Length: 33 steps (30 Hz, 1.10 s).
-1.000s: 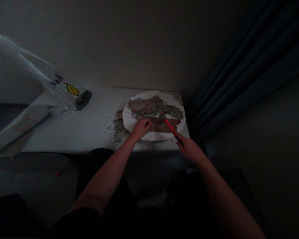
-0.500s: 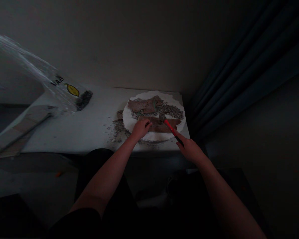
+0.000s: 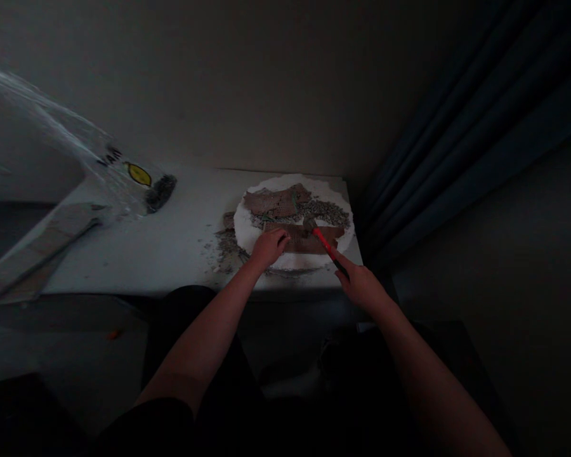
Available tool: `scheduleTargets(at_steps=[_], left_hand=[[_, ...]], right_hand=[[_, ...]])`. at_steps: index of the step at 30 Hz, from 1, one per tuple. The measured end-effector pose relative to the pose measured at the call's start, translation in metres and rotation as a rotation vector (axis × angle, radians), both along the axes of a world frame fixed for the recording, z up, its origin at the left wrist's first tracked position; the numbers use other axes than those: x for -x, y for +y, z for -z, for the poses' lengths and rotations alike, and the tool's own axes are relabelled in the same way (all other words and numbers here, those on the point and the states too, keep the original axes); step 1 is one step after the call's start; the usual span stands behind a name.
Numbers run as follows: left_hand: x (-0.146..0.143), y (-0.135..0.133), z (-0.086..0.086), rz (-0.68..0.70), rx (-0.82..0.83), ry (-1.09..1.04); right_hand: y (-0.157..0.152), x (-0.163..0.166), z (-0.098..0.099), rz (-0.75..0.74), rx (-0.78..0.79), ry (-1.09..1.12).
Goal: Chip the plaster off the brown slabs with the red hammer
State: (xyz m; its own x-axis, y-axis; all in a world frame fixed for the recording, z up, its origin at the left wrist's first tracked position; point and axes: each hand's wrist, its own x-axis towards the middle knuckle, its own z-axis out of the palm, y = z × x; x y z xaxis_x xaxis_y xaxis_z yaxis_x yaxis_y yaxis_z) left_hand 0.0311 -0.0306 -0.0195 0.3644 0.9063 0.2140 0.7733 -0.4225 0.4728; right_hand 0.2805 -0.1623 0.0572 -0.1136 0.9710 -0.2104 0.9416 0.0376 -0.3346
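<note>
A round white slab (image 3: 290,259) lies at the right end of a white table (image 3: 171,241). Brown flat broken pieces (image 3: 276,202) and grey gravel (image 3: 330,212) lie on it. My left hand (image 3: 268,246) is closed on the left end of the nearer brown piece (image 3: 299,240), pressing it down. My right hand (image 3: 361,285) grips a small hammer with a red handle (image 3: 324,244). Its head (image 3: 309,222) rests on the nearer brown piece.
A clear plastic bag (image 3: 99,165) with a yellow label and dark grit lies at the table's left. A pale plank (image 3: 38,244) leans at the far left. Grey crumbs (image 3: 226,244) are scattered left of the slab. Dark curtains (image 3: 457,127) hang at the right.
Almost nothing differs. The hammer head sits a touch lower on the brown piece; both hands stay in place.
</note>
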Motion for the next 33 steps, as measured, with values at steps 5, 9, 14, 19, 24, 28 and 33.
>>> scheduleTargets(at_steps=[5,9,14,19,24,28,33], left_hand=[[0.0,0.001,0.003,-0.014,-0.02,0.024],[0.0,0.002,0.008,-0.027,0.005,0.014],[0.001,0.003,0.018,-0.041,-0.009,-0.026],[0.002,0.002,0.028,-0.036,-0.05,-0.082],[0.002,0.003,0.033,-0.025,-0.082,-0.109],[0.001,0.002,0.035,-0.015,-0.096,-0.144],[0.002,0.0,0.037,-0.034,-0.147,-0.243]], right_hand=[[-0.009,0.003,-0.008,-0.013,-0.093,0.118],[-0.016,0.013,-0.014,-0.062,-0.148,0.129],[-0.018,0.024,-0.015,-0.078,-0.118,-0.013],[-0.021,0.025,-0.019,-0.072,-0.123,-0.087],[-0.023,0.029,-0.019,-0.09,-0.11,-0.13],[-0.023,0.03,-0.017,-0.075,-0.131,-0.147],[-0.024,0.029,-0.018,-0.081,-0.113,-0.162]])
